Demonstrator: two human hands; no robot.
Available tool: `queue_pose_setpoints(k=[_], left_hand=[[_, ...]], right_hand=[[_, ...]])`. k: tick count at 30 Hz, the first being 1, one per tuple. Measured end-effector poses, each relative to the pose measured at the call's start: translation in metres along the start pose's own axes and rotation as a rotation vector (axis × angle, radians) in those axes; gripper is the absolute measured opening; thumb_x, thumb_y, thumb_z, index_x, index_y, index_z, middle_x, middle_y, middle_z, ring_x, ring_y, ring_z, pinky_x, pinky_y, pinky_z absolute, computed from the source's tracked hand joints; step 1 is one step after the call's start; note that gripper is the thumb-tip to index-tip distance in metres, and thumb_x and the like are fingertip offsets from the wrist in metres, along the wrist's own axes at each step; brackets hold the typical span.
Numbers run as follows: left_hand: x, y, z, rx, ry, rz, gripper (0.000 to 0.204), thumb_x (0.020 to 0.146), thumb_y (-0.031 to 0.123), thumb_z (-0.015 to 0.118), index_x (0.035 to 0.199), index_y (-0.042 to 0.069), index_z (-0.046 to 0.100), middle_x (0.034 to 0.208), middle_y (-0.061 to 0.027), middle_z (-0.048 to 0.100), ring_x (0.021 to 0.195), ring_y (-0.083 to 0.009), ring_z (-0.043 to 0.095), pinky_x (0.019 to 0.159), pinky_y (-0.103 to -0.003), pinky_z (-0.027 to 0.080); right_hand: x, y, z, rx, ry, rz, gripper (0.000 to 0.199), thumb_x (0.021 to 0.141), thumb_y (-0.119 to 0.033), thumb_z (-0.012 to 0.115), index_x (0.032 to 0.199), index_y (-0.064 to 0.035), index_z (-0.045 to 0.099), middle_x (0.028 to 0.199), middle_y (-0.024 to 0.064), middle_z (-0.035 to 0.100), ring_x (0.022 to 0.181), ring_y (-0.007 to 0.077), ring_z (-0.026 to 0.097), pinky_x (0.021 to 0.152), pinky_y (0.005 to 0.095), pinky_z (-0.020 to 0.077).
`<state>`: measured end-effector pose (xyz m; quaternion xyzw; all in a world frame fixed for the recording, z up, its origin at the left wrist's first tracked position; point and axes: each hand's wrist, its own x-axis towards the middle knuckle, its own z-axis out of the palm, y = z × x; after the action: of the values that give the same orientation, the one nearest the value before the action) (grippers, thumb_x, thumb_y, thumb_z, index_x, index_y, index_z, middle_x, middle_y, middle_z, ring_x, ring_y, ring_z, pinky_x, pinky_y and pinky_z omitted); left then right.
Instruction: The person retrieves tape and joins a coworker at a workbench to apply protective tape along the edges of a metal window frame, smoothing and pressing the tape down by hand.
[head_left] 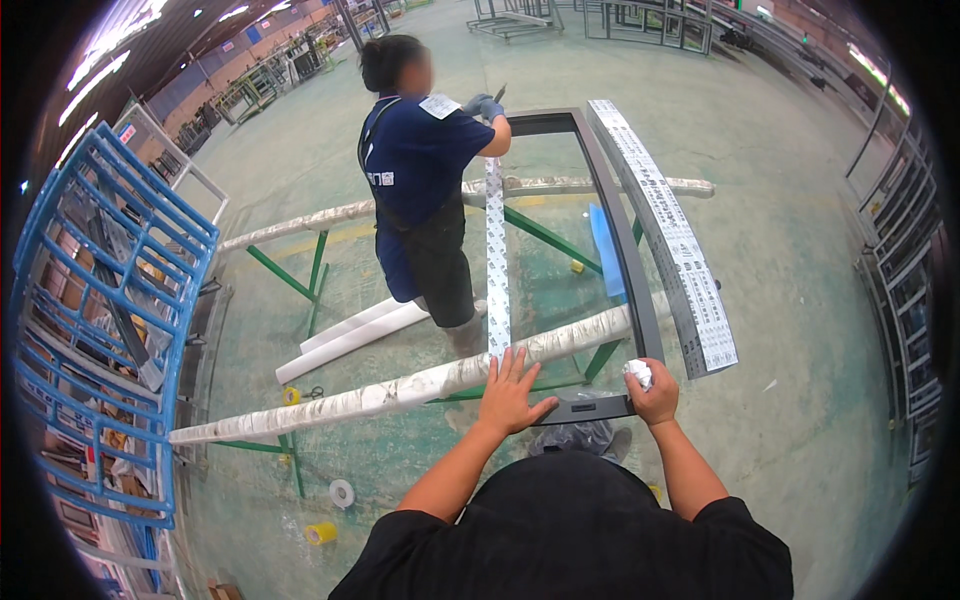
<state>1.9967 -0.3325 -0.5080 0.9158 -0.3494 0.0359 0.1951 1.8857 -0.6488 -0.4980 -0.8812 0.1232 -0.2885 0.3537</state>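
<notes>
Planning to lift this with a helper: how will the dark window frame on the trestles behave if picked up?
The dark frame looks stiff: its long metal sides run straight. It is probably awkward, since it spans both wrapped rails. Its glass seems fragile.

Matt dark metal frame [640, 300], crumpled white cloth [638, 373]

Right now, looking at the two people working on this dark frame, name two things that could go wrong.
1. The dark frame rests on only two wrapped rails; the left hand lies flat near its edge and the right hand grips a white wad, so a push might slide it off.
2. The co-worker's gloved hands work at the far end; a sudden shift could pinch them.
</notes>
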Motion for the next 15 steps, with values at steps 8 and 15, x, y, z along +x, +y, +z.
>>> queue_pose_setpoints(k=[8,15], left_hand=[[-0.0003,-0.0004,0.0004,0.002,0.013,0.008,0.091,0.096,0.075,0.063,0.154,0.006,0.063,0.175,-0.0268,0.037,0.166,-0.0481,0.025,0.134,-0.064,0.012],[-0.0002,-0.0004,0.0004,0.009,0.013,0.007,0.091,0.096,0.076,0.062,0.154,0.006,0.063,0.174,-0.0268,0.038,0.166,-0.0479,0.025,0.134,-0.064,0.012]], right_hand=[[-0.0011,0.0035,0.0020,-0.014,0.008,-0.012,0.032,0.090,-0.030,0.084,0.111,-0.0072,0.075,0.101,0.0167,0.076,0.089,0.0399,0.075,0.077,0.0461,0.0591],[-0.0010,0.0030,0.0012,-0.020,0.003,-0.015,0.032,0.090,-0.029,0.084,0.111,-0.0071,0.074,0.100,0.0168,0.076,0.089,0.0399,0.075,0.077,0.0460,0.0590]])
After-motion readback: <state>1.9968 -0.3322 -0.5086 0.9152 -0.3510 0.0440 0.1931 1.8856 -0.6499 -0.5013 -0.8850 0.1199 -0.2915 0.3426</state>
